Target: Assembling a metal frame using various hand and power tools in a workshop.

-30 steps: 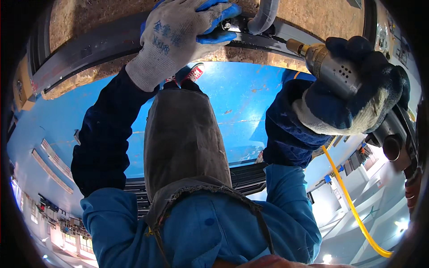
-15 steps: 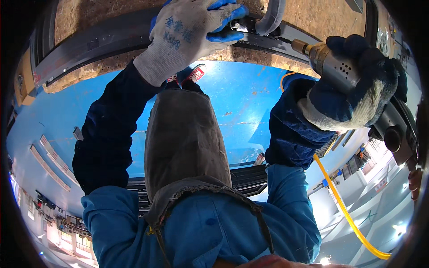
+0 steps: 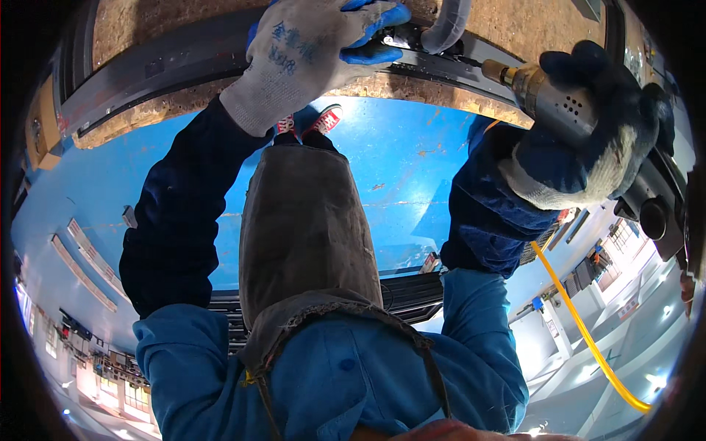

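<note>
My left hand (image 3: pixel 312 55), in a grey knit glove with blue-coated fingers, lies over a dark metal frame bar (image 3: pixel 165 71). Its thumb and fingertips close around a small shiny metal piece (image 3: pixel 397 34) on the bar; the piece's exact kind cannot be made out. In my right hand (image 3: pixel 599 140), gloved in dark blue and white, is a power drill (image 3: pixel 559 103) with a brass-coloured chuck. The drill's thin bit points left along the bar, its tip close to a curved grey tube-like part (image 3: pixel 447 28). Whether the tip touches anything is unclear.
The bar lies on a wood-chip board table (image 3: pixel 507 26), its near edge above a blue floor (image 3: pixel 382 169). A yellow hose (image 3: pixel 588 334) hangs at lower right. A cardboard box (image 3: pixel 44 132) stands far left. Behind me are dark stacked bars (image 3: pixel 412 294); light strips (image 3: pixel 92 253) lie on the left floor.
The drill and my right hand have shifted slightly right. My left hand stays at the metal piece. The yellow hose has swung a little to the right.
</note>
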Demonstrator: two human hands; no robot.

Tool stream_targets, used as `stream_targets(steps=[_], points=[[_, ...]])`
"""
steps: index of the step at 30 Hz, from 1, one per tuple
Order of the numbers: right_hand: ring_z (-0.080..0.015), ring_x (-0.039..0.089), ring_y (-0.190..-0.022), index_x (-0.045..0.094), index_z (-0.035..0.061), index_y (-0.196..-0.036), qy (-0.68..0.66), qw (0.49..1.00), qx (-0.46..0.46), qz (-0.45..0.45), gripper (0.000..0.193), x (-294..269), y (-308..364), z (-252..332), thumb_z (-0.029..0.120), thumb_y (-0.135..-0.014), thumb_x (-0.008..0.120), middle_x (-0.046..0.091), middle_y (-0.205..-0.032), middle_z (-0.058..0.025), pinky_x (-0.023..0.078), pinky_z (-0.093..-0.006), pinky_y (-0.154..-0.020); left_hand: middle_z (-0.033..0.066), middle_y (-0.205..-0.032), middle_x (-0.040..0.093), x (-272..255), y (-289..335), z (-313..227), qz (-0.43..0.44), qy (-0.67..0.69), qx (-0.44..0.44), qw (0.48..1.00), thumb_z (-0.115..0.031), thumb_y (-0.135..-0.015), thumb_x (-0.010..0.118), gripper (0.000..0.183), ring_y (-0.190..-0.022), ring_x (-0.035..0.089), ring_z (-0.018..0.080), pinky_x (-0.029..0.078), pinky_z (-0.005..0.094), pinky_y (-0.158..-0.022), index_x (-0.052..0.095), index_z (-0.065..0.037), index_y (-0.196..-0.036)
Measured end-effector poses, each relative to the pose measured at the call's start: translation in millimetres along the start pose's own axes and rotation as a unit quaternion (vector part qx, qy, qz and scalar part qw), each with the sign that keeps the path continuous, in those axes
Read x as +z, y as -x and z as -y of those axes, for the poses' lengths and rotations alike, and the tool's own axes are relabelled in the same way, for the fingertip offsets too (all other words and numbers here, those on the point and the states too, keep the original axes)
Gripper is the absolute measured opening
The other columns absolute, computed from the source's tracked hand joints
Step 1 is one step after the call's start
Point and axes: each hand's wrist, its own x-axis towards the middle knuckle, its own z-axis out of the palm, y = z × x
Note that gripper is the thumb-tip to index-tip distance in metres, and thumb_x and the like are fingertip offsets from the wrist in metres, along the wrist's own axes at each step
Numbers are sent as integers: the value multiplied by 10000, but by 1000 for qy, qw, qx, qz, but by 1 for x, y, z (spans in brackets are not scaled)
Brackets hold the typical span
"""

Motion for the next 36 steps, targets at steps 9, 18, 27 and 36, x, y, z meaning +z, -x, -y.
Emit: stream_targets(steps=[9,18,27,36], points=[[-186,668,-702,358,-21,-1265,288,948,-72,-117,516,3,-48,35,393,-961,407,608,-921,-155,585,-270,-603,120,-941,569,-9,2,-3,14,6,-23,1000,-264,-714,719,344,-846,581,293,477,379,-730,621,-81,-990],[-244,672,-806,246,30,-1362,362,917,-163,-27,497,31,-51,39,271,-968,430,537,-1160,-194,594,-317,-647,163,-876,539,-6,8,11,86,-33,-31,995,-316,-696,683,279,-884,540,315,430,421,-788,642,-70,-821],[-246,674,-783,309,-23,-1334,-41,995,-66,61,524,18,-49,29,357,-981,378,575,-1067,-205,599,-294,-599,152,-1049,558,-8,8,7,100,-20,-29,994,-345,-720,671,403,-998,533,316,405,432,-911,638,-88,-1029],[-235,675,-735,401,-18,-1284,-32,996,-78,-22,567,22,-52,28,431,-990,217,616,-975,-209,591,-305,-579,151,-1216,495,8,32,18,-74,-71,60,993,-380,-727,664,455,-1110,491,313,361,445,-978,613,-94,-1076]])
